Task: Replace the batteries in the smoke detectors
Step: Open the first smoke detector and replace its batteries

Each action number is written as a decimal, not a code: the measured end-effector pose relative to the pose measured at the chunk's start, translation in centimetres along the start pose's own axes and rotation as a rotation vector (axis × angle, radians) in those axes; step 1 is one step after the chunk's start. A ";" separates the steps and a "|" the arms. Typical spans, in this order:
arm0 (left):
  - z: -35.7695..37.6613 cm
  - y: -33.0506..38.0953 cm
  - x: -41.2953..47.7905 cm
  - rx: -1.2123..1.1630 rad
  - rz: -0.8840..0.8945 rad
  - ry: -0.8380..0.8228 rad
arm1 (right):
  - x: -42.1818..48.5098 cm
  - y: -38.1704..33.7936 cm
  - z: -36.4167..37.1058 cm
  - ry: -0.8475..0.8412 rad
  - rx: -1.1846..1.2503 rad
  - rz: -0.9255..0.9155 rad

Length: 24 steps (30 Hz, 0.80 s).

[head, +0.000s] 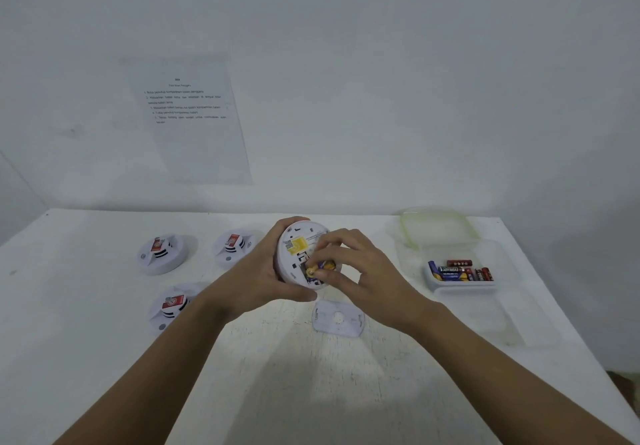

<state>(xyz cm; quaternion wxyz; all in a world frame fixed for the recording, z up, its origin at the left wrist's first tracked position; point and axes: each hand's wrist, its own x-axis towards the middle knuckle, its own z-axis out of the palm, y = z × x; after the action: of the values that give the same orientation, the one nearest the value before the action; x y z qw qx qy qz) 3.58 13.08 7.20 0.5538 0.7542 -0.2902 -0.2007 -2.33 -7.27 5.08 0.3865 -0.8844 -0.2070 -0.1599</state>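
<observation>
My left hand (266, 271) grips a white round smoke detector (298, 240), tilted with its open back toward me; a yellow label shows on it. My right hand (360, 264) pinches a purple and gold battery (320, 267) at the detector's battery slot. Whether the battery is seated in the slot I cannot tell. The detector's white mounting plate (337, 318) lies flat on the table just below my hands. Three more smoke detectors sit on the left: one far left (162, 252), one nearer the middle (233, 247), one closer to me (171, 308).
A clear plastic container (460, 283) at the right holds several batteries (459, 270), red and dark blue. Its lid (436, 226) leans behind it. A printed instruction sheet (188, 115) hangs on the white wall. The white table (311, 375) ends at the right edge.
</observation>
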 end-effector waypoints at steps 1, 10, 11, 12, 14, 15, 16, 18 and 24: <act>0.1 0.0 0.1 0.001 0.004 -0.005 | 0.0 0.0 -0.1 -0.001 -0.028 -0.024; 1.7 -0.8 0.9 -0.036 0.026 -0.016 | -0.8 0.2 -2.5 0.376 0.603 0.345; 1.9 -0.8 1.1 -0.048 0.029 -0.016 | -1.2 0.3 -3.3 0.426 0.633 0.370; 2.1 -0.8 1.3 -0.060 0.031 -0.018 | -1.7 0.4 -4.0 0.461 0.643 0.388; 2.6 -0.8 1.6 -0.080 0.037 -0.019 | -2.8 1.1 -5.4 0.514 0.602 0.412; 2.9 -0.8 1.8 -0.086 0.038 -0.022 | -3.3 1.5 -5.9 0.531 0.556 0.424; 3.2 -0.8 1.9 -0.092 0.036 -0.029 | -3.9 2.0 -6.4 0.535 0.498 0.438; 3.8 -0.9 2.2 -0.105 0.026 -0.051 | -5.3 3.0 -7.1 0.526 0.359 0.467; 6.6 -1.4 3.1 -0.151 0.004 -0.106 | -10.1 6.4 -8.3 0.394 0.049 0.584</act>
<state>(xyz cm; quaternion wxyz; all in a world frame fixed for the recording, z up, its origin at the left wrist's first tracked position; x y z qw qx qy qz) 2.04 6.59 3.90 0.5934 0.6979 -0.3049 -0.2605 -8.90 -19.88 2.00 0.4696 -0.8488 0.1297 -0.2053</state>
